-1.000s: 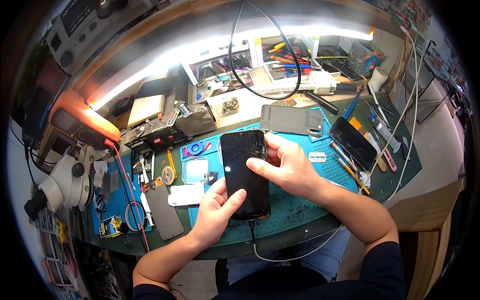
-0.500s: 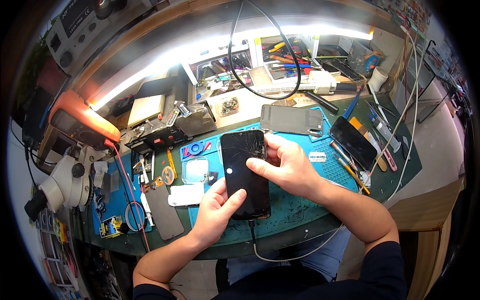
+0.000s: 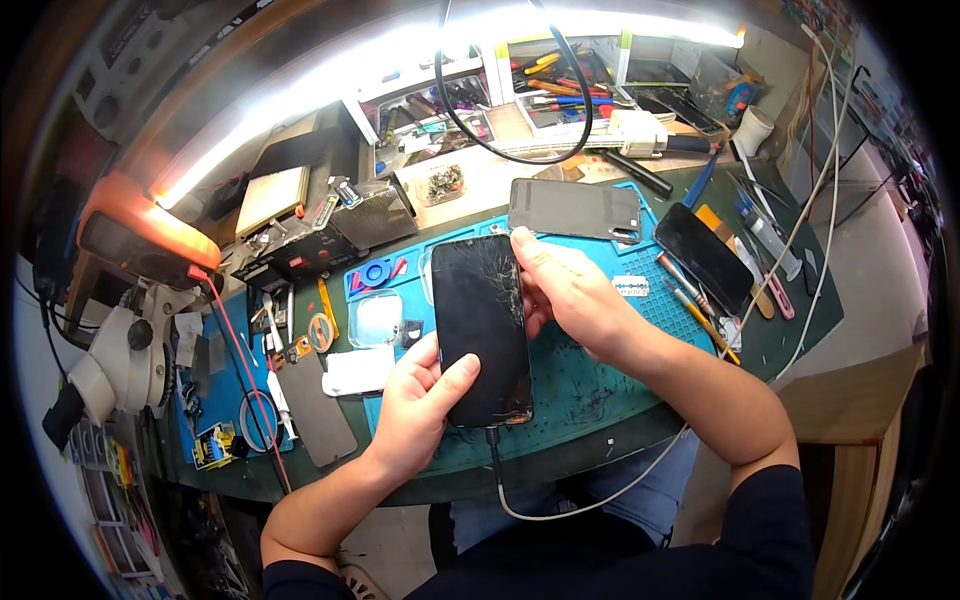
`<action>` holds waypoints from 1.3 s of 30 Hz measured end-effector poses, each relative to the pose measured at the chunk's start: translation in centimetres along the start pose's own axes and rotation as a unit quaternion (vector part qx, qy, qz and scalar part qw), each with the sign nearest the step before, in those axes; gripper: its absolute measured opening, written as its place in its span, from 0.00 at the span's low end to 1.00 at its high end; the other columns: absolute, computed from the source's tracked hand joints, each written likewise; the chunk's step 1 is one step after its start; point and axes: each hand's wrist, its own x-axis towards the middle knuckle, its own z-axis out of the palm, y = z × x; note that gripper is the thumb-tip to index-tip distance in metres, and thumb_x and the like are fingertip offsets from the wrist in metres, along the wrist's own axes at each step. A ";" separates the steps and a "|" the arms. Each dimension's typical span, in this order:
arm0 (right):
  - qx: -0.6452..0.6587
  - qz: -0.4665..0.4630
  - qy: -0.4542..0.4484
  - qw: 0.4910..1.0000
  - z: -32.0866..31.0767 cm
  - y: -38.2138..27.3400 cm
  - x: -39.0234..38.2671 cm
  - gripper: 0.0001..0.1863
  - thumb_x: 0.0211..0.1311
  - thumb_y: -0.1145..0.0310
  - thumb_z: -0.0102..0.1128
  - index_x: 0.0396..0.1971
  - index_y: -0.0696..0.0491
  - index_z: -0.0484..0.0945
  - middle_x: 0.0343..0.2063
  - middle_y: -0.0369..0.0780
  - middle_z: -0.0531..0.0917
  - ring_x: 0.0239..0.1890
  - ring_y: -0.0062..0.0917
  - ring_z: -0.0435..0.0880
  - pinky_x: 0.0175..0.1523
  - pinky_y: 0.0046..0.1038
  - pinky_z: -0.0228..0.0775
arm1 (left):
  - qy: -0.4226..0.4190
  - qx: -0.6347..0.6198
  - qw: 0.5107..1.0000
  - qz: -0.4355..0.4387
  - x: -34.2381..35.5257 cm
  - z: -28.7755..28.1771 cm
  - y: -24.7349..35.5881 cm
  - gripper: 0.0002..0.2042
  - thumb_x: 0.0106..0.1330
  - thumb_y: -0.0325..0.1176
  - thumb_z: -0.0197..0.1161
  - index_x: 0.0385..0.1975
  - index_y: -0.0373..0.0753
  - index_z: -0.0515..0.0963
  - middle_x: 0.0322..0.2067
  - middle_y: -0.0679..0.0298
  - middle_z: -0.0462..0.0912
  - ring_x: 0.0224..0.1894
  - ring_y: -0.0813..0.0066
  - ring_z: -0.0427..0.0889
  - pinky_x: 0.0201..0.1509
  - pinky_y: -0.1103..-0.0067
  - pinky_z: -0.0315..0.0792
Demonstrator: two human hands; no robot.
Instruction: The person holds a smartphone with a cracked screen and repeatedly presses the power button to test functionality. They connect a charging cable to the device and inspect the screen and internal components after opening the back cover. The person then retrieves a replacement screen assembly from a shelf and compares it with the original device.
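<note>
A black phone (image 3: 478, 325) with a shattered upper-right screen is held upright over the blue repair mat (image 3: 590, 390), a cable (image 3: 495, 455) plugged into its lower end. My left hand (image 3: 415, 405) grips its lower left, thumb lying on the glass. My right hand (image 3: 575, 300) holds the right side, thumb at the top right corner and fingers curled at the edge, their tips partly hidden. Just behind lies a grey phone part (image 3: 572, 205). To the left are a clear plastic box (image 3: 374, 318) and a white rectangular item (image 3: 357, 369).
Another black phone (image 3: 700, 255), screwdrivers (image 3: 702, 325) and a pink-handled tool (image 3: 775, 295) lie right. An orange multimeter (image 3: 145, 235), microscope stand (image 3: 115, 365) and black boxy device (image 3: 320, 240) fill the left. Tool trays (image 3: 545, 85) line the back, beneath a hanging black cable loop (image 3: 510, 160).
My right thumb has moved up from the glass to the top right corner. A small white dot on the screen has gone. The whole view has shifted slightly.
</note>
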 end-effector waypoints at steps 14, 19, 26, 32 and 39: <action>-0.023 0.013 -0.017 1.000 0.1 -0.4 -0.2 0.27 0.75 0.44 0.39 0.39 0.55 0.77 0.27 0.34 0.79 0.26 0.17 0.76 0.30 0.20 0.70 | 0.010 0.000 1.000 0.003 0.1 0.2 0.0 0.20 0.72 0.28 0.56 0.61 0.29 0.64 0.55 0.57 0.76 0.55 0.75 0.76 0.60 0.76 0.71; -0.030 0.013 -0.019 0.999 0.0 -0.4 -0.2 0.27 0.75 0.44 0.40 0.40 0.54 0.76 0.27 0.34 0.78 0.27 0.16 0.75 0.30 0.21 0.70 | 0.005 0.001 1.000 0.004 0.1 0.2 0.0 0.20 0.72 0.28 0.55 0.61 0.29 0.64 0.55 0.57 0.76 0.55 0.75 0.76 0.61 0.76 0.71; -0.032 0.004 -0.019 0.999 0.0 -0.3 -0.2 0.26 0.75 0.45 0.41 0.39 0.54 0.76 0.26 0.33 0.77 0.26 0.16 0.74 0.30 0.21 0.71 | 0.008 0.012 1.000 0.006 0.0 0.1 0.1 0.20 0.72 0.28 0.55 0.61 0.29 0.64 0.55 0.57 0.76 0.55 0.75 0.76 0.61 0.76 0.70; -0.038 0.005 -0.021 0.999 -0.1 -0.4 -0.2 0.26 0.75 0.45 0.41 0.39 0.54 0.76 0.26 0.33 0.77 0.26 0.15 0.74 0.30 0.21 0.71 | 0.007 0.008 1.000 0.002 0.0 0.1 0.0 0.20 0.72 0.28 0.55 0.61 0.29 0.64 0.56 0.57 0.75 0.55 0.75 0.76 0.61 0.76 0.70; -0.036 0.007 -0.019 0.999 0.0 -0.3 -0.2 0.26 0.75 0.45 0.41 0.40 0.54 0.76 0.27 0.33 0.77 0.27 0.15 0.74 0.30 0.20 0.71 | 0.016 0.004 1.000 0.000 0.0 0.2 0.1 0.19 0.72 0.28 0.54 0.60 0.29 0.65 0.55 0.57 0.76 0.55 0.75 0.77 0.60 0.76 0.71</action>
